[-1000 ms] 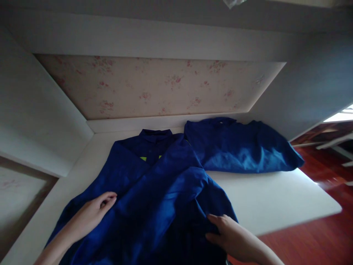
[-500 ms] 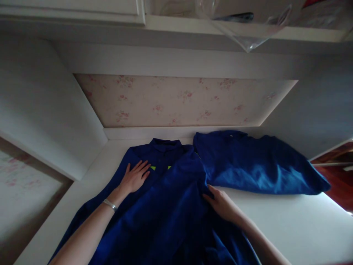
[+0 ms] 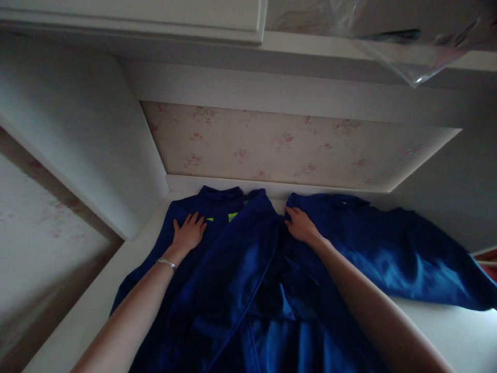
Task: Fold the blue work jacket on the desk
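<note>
A blue garment (image 3: 227, 269) with yellow-green patches lies on the white desk (image 3: 462, 326), its collar toward the floral panel (image 3: 264, 153). The left hand (image 3: 189, 232) rests flat on its chest, fingers spread. The right hand (image 3: 302, 226) is by its opposite shoulder, fingers bent; whether that grip pinches cloth I cannot tell. Just beside lies another blue garment (image 3: 407, 254). Clear plastic (image 3: 411, 67) hangs above.

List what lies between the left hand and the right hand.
In the head view, the spread blue garment, with green patches showing, lies between the left hand and the right hand.
</note>
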{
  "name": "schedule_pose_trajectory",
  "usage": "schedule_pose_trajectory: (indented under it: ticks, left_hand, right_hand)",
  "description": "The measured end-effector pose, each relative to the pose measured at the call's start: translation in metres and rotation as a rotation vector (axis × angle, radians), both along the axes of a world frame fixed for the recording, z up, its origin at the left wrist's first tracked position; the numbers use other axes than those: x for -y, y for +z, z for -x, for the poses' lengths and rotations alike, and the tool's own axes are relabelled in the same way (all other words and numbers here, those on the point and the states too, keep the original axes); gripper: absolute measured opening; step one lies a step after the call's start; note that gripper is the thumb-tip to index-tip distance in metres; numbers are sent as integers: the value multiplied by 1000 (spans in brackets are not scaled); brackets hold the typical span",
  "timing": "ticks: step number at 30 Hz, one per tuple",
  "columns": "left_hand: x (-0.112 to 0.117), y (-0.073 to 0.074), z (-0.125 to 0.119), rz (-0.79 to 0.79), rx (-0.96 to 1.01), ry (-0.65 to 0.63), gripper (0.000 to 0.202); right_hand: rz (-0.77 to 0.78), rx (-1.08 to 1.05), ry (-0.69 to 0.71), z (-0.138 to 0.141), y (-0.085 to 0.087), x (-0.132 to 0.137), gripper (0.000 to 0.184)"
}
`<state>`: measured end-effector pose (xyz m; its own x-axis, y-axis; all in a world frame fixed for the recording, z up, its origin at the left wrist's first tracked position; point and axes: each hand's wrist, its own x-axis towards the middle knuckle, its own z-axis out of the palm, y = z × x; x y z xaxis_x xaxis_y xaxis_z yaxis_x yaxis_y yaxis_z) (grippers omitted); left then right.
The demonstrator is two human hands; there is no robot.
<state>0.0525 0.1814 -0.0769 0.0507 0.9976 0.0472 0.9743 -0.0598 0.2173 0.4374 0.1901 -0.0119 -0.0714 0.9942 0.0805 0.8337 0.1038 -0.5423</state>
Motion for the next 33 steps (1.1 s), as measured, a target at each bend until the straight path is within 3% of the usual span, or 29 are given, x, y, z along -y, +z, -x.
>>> schedule_pose_trajectory:
  ticks: [3,7,11,14,17,21,25,28,30,33]
  left_hand:
    - [34,12,1,-33,66,-3,51]
    - [109,22,18,95,187,-32,52]
    - [169,19,27,298,362,62,60]
    - [187,18,19,376,397,60,67]
    - [189,22,11,397,473,26,63]
    - [188,22,15,377,634,54,56]
    - [196,10,24,389,683,175,63]
    - [208,9,16,469,763,228,71]
    - [214,14,2,515,805,196,71]
    - [214,24,-22,547,859,69,63]
  right_hand:
    - [14,35,59,-11,-6,60,41]
    - [168,-5,104,-34,-32,151,46]
    - [383,-184,-10,-38,-51,186,61]
    - [573,-509,-97,-31,-45,191,52]
    - [749,-785,-97,-29,-36,205,40]
    - [1004,-698,135,-45,-43,230,27]
    - [943,-476,318,-59,-52,240,19]
    - [883,-395,289,-58,-51,236,31]
    - [776,-292,233,-51,-46,230,40]
    - [493,-163,160,-36,-36,216,43]
